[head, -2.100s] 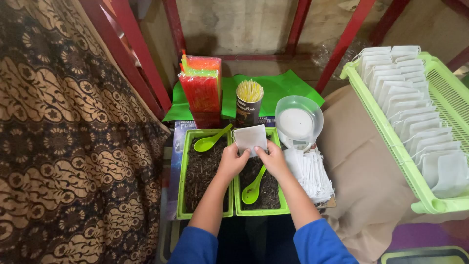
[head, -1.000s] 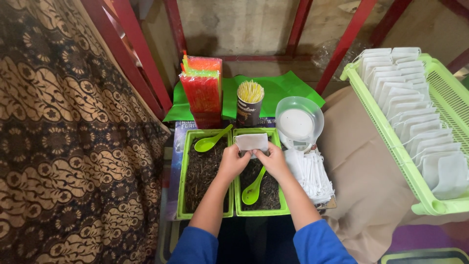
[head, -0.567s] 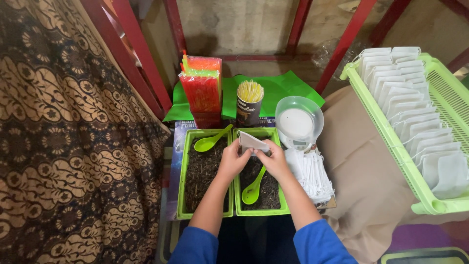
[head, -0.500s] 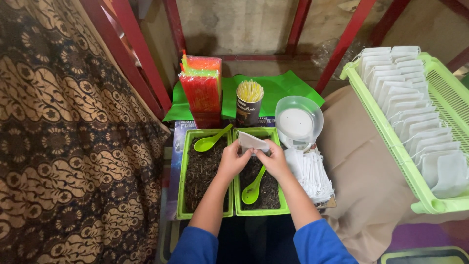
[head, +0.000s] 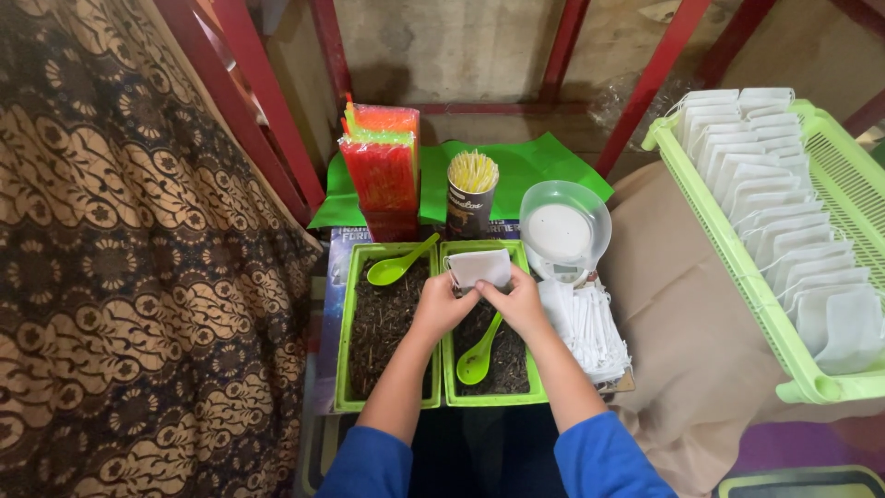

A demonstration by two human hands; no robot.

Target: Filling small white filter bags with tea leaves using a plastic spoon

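A bare concrete wall crossed by red metal bars fills the top of the frame, and a brown patterned curtain (head: 120, 249) hangs down the whole left side.

At the centre, a small white paper sachet (head: 478, 267) is held over the right-hand green plastic tray of dark loose material (head: 491, 398). The left hand (head: 443, 306) and right hand (head: 516, 301) both pinch its lower edge, fingers drawn close together on the paper, the thumbs meeting beneath it. A lime-green plastic spoon (head: 478, 355) lies in that tray just below the hands.

Just left, touching it, sits a second green tray of the same dark material (head: 343, 369) with another green spoon (head: 398, 265) at its upper end. Behind the trays stand a red and green pack of straws (head: 383, 175) and a dark cylindrical cup of pale yellow sticks (head: 471, 194) with a printed label. To the right of the cup is a small white scale with a clear bowl (head: 562, 231), and below it a stack of flat white sachets (head: 590, 327). At the far right, a light-green slatted basket (head: 737, 267) holds rows of filled white sachets (head: 784, 221).
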